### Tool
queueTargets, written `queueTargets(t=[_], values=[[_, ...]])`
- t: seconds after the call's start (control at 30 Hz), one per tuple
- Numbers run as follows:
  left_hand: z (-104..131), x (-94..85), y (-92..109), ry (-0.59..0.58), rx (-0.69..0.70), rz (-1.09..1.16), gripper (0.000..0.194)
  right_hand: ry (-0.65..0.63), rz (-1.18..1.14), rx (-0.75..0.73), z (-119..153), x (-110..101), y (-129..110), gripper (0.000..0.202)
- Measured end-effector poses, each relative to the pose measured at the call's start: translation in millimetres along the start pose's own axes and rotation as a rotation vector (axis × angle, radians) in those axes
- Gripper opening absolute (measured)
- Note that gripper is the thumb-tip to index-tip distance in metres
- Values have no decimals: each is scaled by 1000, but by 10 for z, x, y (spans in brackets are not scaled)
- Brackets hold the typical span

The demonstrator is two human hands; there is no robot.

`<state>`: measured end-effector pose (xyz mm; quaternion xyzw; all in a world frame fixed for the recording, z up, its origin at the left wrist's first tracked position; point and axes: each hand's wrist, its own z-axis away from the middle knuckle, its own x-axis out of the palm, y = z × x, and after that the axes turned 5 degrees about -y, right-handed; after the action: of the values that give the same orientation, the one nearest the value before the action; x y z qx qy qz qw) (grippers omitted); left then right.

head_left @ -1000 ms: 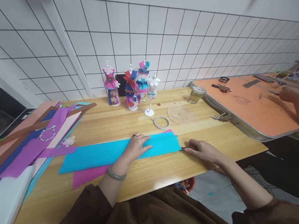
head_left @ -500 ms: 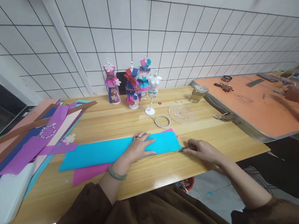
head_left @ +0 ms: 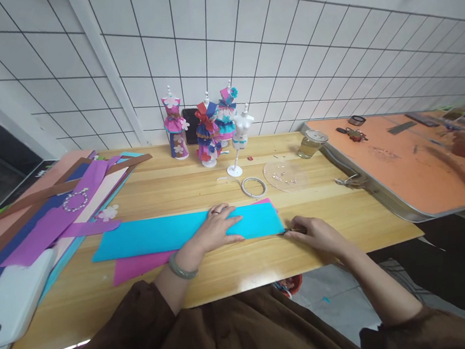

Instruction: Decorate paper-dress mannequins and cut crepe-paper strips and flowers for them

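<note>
A blue sheet [head_left: 155,233] lies over a pink sheet [head_left: 140,267], the left hand [head_left: 217,228] spread flat on it. Should that pressure ease, it might slide and the scissors [head_left: 288,231], pinched in the right hand [head_left: 317,234], could stray.

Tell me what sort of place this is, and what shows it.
Probably a craft workroom: miniature dress forms, most in colourful outfits, stand at the back of the wooden table, coloured sheets are piled at its left, and a blue sheet lies under the left hand.
</note>
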<state>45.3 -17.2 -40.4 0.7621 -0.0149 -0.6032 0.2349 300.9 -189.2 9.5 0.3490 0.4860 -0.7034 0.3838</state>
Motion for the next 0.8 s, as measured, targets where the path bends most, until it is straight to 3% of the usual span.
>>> queueTargets(t=[0.8], values=[[4,-41,15,-21,-7,3,59,45,50,-1,-46,127,193,39]])
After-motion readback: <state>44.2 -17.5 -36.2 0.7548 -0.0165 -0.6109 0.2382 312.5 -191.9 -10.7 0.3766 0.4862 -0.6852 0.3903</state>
